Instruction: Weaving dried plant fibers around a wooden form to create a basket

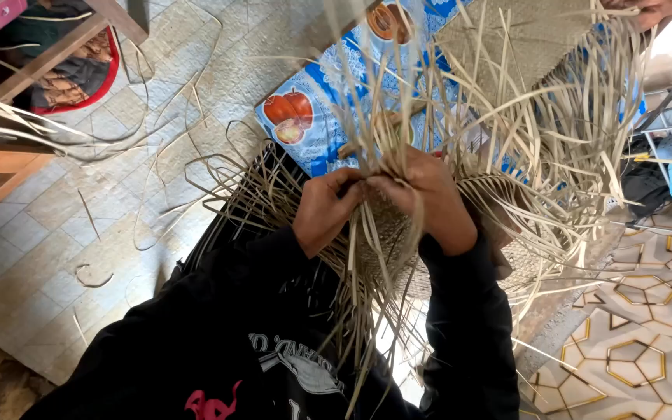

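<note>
a big half-woven mat of pale straw strips (460, 155) fills the centre and upper right of the frame, its finished weave (523, 31) at the top and a thick fan of loose ends spilling down toward the person. under it lies a blue printed sack with fruit pictures (305, 117). the tiled floor (64, 225) takes the left side, scattered with stray strips (95, 276); a wooden frame (1, 159) sits at the upper left, and a patterned floor covering (647, 342) shows at the lower right. another person's hand (651, 9) touches the mat's edge at the top right corner.

both hands meet at the centre of the frame, at the woven edge. the left hand (322, 211) is curled nearly closed, fingers pinching a few strips. the right hand (429, 201) is bent over the top, knuckles up, closed on a bunch of strips; just which strands it grips is hidden. both wrists in black sleeves (468, 327) rise from the lower edge, elbows tucked in.

as a judgement: the loose ends are many and crossed, so a wrong strand could be picked up and spoil the pattern; a thin strip bent sharply could crack; a slack pinch could let the last weave loosen.
</note>
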